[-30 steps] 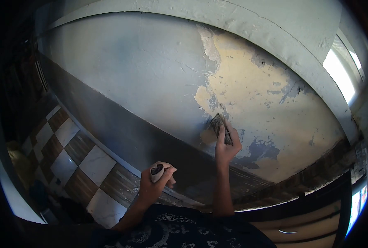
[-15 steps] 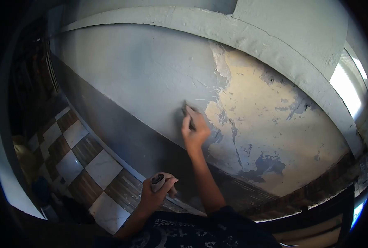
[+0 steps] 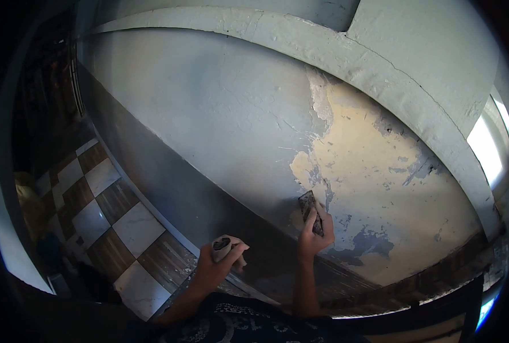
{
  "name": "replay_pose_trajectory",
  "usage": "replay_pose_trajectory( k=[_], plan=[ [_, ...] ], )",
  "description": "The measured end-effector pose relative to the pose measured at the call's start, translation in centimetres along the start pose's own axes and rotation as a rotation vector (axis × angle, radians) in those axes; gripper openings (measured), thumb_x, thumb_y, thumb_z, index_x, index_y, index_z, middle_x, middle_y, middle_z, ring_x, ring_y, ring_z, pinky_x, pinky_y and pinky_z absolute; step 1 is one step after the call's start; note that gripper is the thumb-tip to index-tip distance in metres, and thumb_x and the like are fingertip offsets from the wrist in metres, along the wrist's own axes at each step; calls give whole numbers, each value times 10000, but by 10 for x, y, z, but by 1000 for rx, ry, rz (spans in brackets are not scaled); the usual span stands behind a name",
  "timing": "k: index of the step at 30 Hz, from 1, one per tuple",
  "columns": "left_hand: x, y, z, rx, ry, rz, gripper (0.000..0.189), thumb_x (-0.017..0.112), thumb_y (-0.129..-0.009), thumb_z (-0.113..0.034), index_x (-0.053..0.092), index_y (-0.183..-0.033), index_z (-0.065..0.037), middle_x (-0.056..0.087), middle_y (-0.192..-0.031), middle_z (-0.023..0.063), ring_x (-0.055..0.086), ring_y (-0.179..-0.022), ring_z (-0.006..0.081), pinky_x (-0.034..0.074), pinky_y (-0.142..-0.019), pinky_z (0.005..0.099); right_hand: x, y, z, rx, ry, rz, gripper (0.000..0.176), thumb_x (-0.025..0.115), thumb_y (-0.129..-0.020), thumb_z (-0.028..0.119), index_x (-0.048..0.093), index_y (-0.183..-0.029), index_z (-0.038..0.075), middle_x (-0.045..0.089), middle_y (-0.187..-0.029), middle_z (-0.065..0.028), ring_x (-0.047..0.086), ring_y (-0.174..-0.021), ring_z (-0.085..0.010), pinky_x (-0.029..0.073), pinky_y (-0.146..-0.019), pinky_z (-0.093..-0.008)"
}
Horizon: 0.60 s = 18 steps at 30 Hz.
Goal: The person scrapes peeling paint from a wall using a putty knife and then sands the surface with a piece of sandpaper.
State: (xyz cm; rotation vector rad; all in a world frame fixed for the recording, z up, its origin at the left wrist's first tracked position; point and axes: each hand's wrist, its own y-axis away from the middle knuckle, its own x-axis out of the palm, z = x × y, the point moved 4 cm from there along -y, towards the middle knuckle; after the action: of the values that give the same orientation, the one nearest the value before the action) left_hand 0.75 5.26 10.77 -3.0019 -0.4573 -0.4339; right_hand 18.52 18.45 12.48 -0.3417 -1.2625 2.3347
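My right hand (image 3: 316, 233) is closed around a flat, dark, mottled scraper (image 3: 306, 201), its fingers and thumb pressed along the sides. The scraper's upper end overlaps the wall (image 3: 231, 114) at the lower left border of the peeled patch (image 3: 368, 154), where pale yellow shows under grey paint. Lower and to the left, my left hand (image 3: 217, 266) is curled around a small rolled, light-coloured piece (image 3: 221, 247) with a dark hollow end. That hand is held in front of my body, away from the peeled patch.
A dark painted band (image 3: 168, 166) runs along the wall's bottom above the checkered tile floor (image 3: 137, 228). Over the wall curves a pale ledge (image 3: 300, 34), with a crack above it. A bright opening (image 3: 486, 148) lies at far right, a yellowish bag-like shape (image 3: 30, 206) at left.
My right hand has moved down and to the right along the wall with the scraper, which now shows more of its flat face. My left hand keeps its hold. The view has shifted slightly.
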Motion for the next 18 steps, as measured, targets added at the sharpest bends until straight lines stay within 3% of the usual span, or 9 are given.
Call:
replay_pose_trajectory(
  k=[5, 7, 12, 18],
  plan=[
    [6, -5, -1, 34, 12, 63, 151, 580, -858, -134, 608, -864, 14, 591, -619, 69, 574, -553, 112, 452, -516, 232, 42, -18, 16, 49, -101, 65, 143, 575, -803, -57, 630, -935, -60, 631, -824, -120, 590, -728, -148, 472, -693, -258],
    [-2, 0, -3, 28, 0, -1, 133, 575, -854, -110, 600, -867, 20, 587, -636, 80, 575, -555, 131, 451, -510, 250, 76, -26, 29, -91, -127, 7, 156, 583, -765, -47, 652, -902, -17, 642, -817, -133, 627, -702, -204, 491, -651, -280],
    [-33, 21, -14, 124, 34, -168, 119, 554, -871, -71, 577, -877, 46, 587, -687, 90, 568, -564, 144, 452, -507, 270, 147, -39, 67, -153, -82, -30, 174, 582, -751, -27, 652, -909, 0, 647, -832, -130, 637, -699, -230, 504, -643, -298],
    [-50, 28, -15, 212, 107, -293, 136, 536, -890, -92, 576, -904, 38, 577, -668, 71, 556, -571, 124, 441, -515, 251, 130, -44, 80, -39, -354, 98, 189, 578, -788, -36, 647, -964, -22, 661, -891, -118, 628, -749, -177, 504, -670, -290]
  ],
)
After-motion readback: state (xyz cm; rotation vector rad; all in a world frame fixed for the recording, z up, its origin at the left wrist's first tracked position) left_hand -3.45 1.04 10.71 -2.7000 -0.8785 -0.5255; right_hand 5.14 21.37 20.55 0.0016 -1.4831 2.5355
